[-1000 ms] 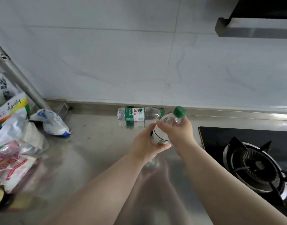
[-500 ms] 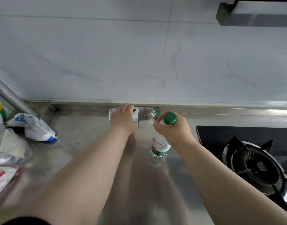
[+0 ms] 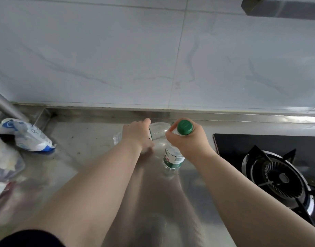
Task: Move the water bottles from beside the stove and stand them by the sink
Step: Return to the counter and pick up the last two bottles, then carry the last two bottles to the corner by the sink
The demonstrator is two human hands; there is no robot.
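Note:
Two clear water bottles with green labels are on the steel counter (image 3: 92,168), left of the stove. One bottle (image 3: 172,157) stands upright, its green cap (image 3: 184,127) showing; my right hand (image 3: 188,139) is wrapped around its neck and shoulder. The second bottle (image 3: 158,131) lies on its side against the back wall ledge. My left hand (image 3: 138,134) is closed over its middle, hiding its label; its clear ends stick out on both sides.
A black gas stove with a burner (image 3: 277,179) fills the right side. Plastic food bags (image 3: 30,136) lie at the left edge beside a slanted metal pipe (image 3: 5,107). A range hood corner (image 3: 277,6) shows at top right. The tiled wall stands behind.
My left hand let go of the upright bottle, reached back and closed around the lying bottle. My right hand kept hold of the upright bottle, which now rests on the counter.

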